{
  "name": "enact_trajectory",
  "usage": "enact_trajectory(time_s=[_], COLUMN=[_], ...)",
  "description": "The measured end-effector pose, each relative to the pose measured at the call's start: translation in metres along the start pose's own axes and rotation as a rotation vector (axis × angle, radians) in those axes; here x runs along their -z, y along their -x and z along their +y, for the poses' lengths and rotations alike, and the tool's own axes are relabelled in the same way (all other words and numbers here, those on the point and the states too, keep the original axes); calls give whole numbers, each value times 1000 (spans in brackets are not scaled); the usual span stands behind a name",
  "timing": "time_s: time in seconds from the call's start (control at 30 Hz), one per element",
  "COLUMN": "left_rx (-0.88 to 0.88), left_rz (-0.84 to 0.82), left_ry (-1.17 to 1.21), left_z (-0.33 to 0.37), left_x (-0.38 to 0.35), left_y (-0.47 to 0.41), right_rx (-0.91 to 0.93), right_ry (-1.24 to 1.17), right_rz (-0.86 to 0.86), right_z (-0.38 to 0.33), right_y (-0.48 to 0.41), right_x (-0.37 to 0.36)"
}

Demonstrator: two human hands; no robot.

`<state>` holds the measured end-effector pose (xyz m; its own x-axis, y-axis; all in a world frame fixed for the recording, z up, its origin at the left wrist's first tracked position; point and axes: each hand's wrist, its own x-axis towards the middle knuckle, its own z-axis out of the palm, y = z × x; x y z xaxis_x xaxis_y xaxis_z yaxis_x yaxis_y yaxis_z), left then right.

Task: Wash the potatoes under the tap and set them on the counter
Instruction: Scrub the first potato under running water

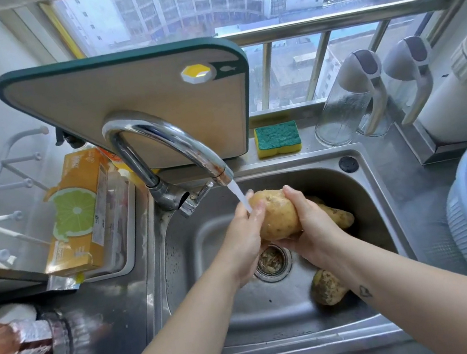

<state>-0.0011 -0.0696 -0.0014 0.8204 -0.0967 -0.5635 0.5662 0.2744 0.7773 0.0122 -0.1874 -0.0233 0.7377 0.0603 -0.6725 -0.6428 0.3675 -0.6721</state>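
Rectangular stainless-steel sink basin: brushed metal, wet, dull sheen. Curved chrome tap: glossy, rust-coloured staining near the spout. Pale yellow oval potato: skin wet, smooth. Brown lumpy potato: matt, rough, soil-crusted. Yellow-and-green rectangular sponge: green face coarse.

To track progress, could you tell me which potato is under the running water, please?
The held potato, between the left hand and right hand; the rear potato and front potato lie in the sink.

Potatoes three; bottles two; sponge one; tap one.
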Motion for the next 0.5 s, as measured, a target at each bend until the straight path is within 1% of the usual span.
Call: enact_trajectory(time_s=[0.07,0.13,0.2,0.27,0.33,0.37,0.4,0.47,0.5], left_rx=[7,33,65,85,57,28,3,-14,-5], left_rz=[-21,1,48,126,177,159,97,-85,-150], left_ry=[41,48,75,67,9,-5,18,117,166], left_z=[2,4,6,6,4,3,1,-2,-2], left_x=[5,9,8,6,7,9,13,24,30], left_y=[3,2,1,1,2,4,6,10,11], right_rx=[43,103,195,276,298,275,240,165,142], right_ry=[50,98,190,280,332,324,302,243,227], right_rz=[3,57,98,95,89,89,83,44,18], right_z=[-2,0,3,7,8,7,5,1,-1], right_y=[2,5,8,9,8,8,8,7,8], right_x=[-3,-5,-8,-10,-11,-12,-12,-12,-12])
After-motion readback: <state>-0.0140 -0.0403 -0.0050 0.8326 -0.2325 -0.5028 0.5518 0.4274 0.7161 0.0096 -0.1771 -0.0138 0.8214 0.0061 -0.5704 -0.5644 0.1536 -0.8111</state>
